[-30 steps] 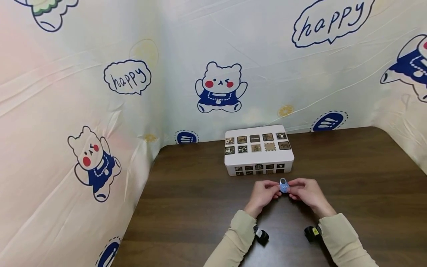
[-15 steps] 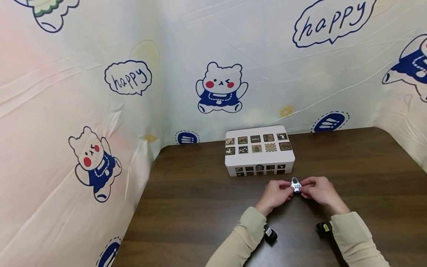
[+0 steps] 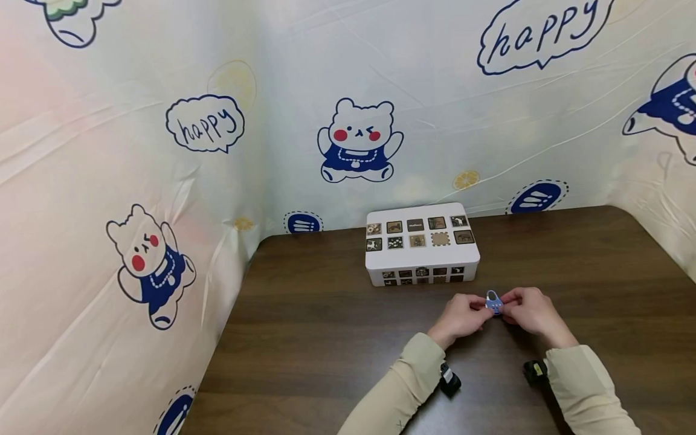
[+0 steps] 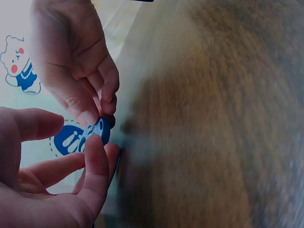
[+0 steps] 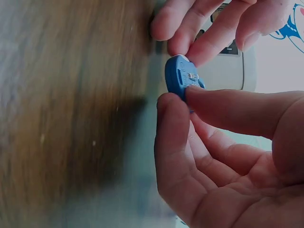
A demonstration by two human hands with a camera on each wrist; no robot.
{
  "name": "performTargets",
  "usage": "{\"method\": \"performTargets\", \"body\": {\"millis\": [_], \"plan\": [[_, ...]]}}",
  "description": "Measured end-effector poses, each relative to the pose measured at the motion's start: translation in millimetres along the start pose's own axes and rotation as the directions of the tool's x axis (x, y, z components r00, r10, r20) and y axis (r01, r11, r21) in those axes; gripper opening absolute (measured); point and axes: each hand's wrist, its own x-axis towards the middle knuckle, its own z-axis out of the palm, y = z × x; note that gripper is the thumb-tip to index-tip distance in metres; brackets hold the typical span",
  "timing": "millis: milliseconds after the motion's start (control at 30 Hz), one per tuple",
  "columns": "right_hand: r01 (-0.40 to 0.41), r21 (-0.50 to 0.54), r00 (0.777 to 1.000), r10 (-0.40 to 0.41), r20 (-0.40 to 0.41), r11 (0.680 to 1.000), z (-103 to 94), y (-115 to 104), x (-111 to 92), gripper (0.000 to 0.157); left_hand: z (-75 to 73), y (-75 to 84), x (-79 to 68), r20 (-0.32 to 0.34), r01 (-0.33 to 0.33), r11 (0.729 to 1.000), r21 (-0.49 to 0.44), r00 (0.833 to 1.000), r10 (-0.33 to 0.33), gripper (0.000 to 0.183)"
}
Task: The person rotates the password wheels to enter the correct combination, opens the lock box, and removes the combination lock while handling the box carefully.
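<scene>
A small blue padlock [image 3: 493, 303] with number wheels on its face and a raised shackle is held between the two hands, in front of a white box. The right hand [image 3: 535, 314] pinches its body; in the right wrist view the right thumb [image 5: 223, 107] presses the face, with the bent index finger [image 5: 173, 123] against the side. The left hand [image 3: 461, 316] reaches it from the other side with a fingertip [image 4: 96, 142] at the padlock. Both wrist views show the left thumb [image 4: 45, 123] standing apart from the padlock. The fingers partly cover the padlock.
A white box [image 3: 423, 258] with small picture squares stands behind the hands. It rests on the dark wooden table [image 3: 304, 338]. A printed cloth [image 3: 424, 121] with cartoon bears hangs behind and to the left. A small black camera sits on each wrist.
Both hands have moved to the right together with the padlock, from in front of the box to beyond its right corner. The padlock's face tilted and flashed bright midway, then looks blue again.
</scene>
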Motion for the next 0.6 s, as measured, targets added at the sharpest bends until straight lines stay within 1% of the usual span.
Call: {"method": "performTargets", "body": {"millis": [100, 233, 333, 433, 600], "plan": [[0.011, -0.043, 1.000, -0.012, -0.006, 0.999, -1.1, 2, 0, 0.021, 3.9, -0.9, 2.1, 0.002, 0.010, 1.000, 0.007, 1.000, -0.010, 0.021], [0.030, -0.098, 0.999, -0.031, -0.016, 0.995, -2.7, 3, 0, 0.019, 6.4, -0.7, 4.9, -0.023, -0.010, 0.997, 0.083, 1.000, 0.012, 0.018], [0.026, -0.121, 0.999, -0.029, -0.024, 0.992, -4.9, 2, -1, 0.018, 7.9, 0.9, 6.2, -0.029, -0.030, 0.991, 0.133, 0.999, 0.035, 0.018], [0.021, -0.134, 0.999, -0.025, -0.026, 0.991, -6.9, 3, -1, 0.018, 10.2, 2.7, 6.6, -0.025, -0.033, 0.989, 0.142, 0.999, 0.037, 0.019], [0.023, -0.170, 0.998, -0.032, -0.046, 0.985, -8.5, 7, 0, 0.018, 15.3, 4.3, 7.2, -0.028, -0.012, 0.988, 0.151, 0.999, 0.016, 0.021]]}}
